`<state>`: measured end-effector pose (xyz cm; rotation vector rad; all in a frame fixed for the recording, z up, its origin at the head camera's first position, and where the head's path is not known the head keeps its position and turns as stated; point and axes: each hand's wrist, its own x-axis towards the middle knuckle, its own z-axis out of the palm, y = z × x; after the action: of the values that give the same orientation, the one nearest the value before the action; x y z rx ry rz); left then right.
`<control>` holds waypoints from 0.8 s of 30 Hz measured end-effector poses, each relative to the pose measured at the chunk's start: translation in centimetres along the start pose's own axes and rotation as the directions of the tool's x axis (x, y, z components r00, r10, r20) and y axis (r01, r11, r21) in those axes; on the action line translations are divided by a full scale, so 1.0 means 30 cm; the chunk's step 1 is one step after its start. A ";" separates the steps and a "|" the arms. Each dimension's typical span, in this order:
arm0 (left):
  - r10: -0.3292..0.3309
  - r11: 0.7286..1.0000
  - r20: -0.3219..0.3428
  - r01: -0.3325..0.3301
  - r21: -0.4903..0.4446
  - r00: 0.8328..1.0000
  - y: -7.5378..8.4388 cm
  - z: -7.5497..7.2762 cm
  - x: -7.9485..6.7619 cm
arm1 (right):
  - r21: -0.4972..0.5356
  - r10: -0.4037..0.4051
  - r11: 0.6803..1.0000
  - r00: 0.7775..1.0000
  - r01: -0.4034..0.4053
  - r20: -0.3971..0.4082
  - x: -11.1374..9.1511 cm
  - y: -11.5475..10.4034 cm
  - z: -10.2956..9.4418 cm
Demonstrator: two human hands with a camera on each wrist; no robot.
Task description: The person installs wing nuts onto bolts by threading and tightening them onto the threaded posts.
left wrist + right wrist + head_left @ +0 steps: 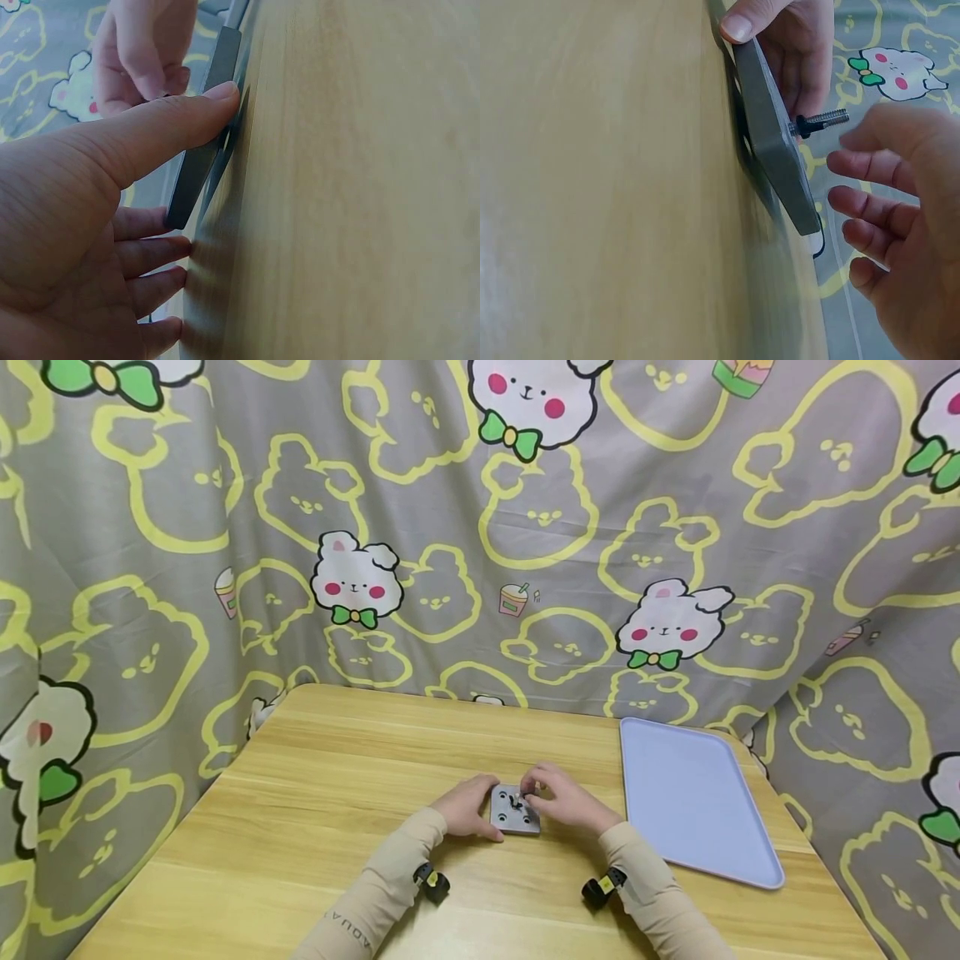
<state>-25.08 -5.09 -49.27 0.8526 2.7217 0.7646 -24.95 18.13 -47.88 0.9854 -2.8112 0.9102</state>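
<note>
A square grey metal plate [513, 825] with several holes lies on the wooden table. My left hand [467, 808] grips its left side, thumb at the near edge and fingers towards the far edge. From the plate's top face stands a threaded bolt [834, 118], with a small black nut [804, 126] partway down; its exact shape is unclear. My right hand [564, 800] hovers over the plate's right side. In the right wrist view its fingers [870, 166] are loosely bent beside the bolt's end, with a visible gap and nothing held; the nearest finger is blurred.
A light blue tray [693, 793] lies on the right of the wooden table [360, 777]. Behind and on both sides hangs a grey curtain [442, 502] with cartoon prints. Each forearm wears a black strapped device [432, 883] near the wrist.
</note>
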 end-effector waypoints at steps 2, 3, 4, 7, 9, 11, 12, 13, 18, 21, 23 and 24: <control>-0.002 1.000 0.002 0.002 -0.004 1.000 0.001 -0.002 -0.003 | -0.010 -0.003 1.000 1.000 0.003 -0.005 0.004 0.005 0.007; -0.004 1.000 0.004 0.004 -0.005 1.000 0.002 -0.003 -0.004 | -0.010 -0.003 1.000 1.000 0.003 -0.005 0.006 0.008 0.012; -0.004 1.000 0.005 0.004 -0.006 1.000 0.003 -0.004 -0.006 | -0.009 -0.004 1.000 1.000 0.004 -0.004 0.007 0.008 0.016; -0.008 1.000 0.011 0.008 -0.005 1.000 0.005 -0.006 -0.008 | -0.015 -0.009 1.000 1.000 0.009 0.000 0.013 0.008 0.028; 0.000 1.000 0.006 0.000 -0.001 1.000 0.005 -0.007 -0.008 | -0.015 -0.005 1.000 1.000 0.005 0.004 0.015 0.008 0.033; 0.003 1.000 0.007 -0.003 0.001 1.000 0.005 -0.008 -0.007 | -0.021 -0.003 1.000 1.000 0.003 0.005 0.017 0.009 0.037; 0.008 1.000 0.002 -0.008 0.002 1.000 0.003 -0.007 -0.006 | -0.022 -0.005 1.000 1.000 0.005 0.005 0.018 0.009 0.037; 0.010 1.000 0.001 -0.010 0.003 1.000 0.003 -0.007 -0.005 | -0.020 -0.002 1.000 1.000 0.002 0.006 0.019 0.009 0.038; 0.012 1.000 0.003 -0.012 0.008 1.000 -0.001 -0.005 0.000 | -0.022 -0.016 1.000 1.000 0.016 0.013 0.022 0.007 0.038; 0.009 1.000 0.012 -0.009 0.016 1.000 0.000 -0.006 -0.001 | -0.019 -0.025 1.000 0.999 0.025 0.022 0.023 0.006 0.037; 0.007 1.000 0.015 -0.007 0.019 1.000 0.000 -0.006 -0.002 | -0.012 -0.028 1.000 0.999 0.028 0.027 0.022 0.004 0.035; 0.006 1.000 0.016 -0.006 0.020 1.000 0.001 -0.006 -0.002 | -0.007 -0.025 1.000 0.999 0.025 0.030 0.022 0.003 0.034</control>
<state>-25.08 -5.19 -49.10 0.8673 2.7190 0.7300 -25.35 17.26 -48.64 1.0397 -2.8176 0.8898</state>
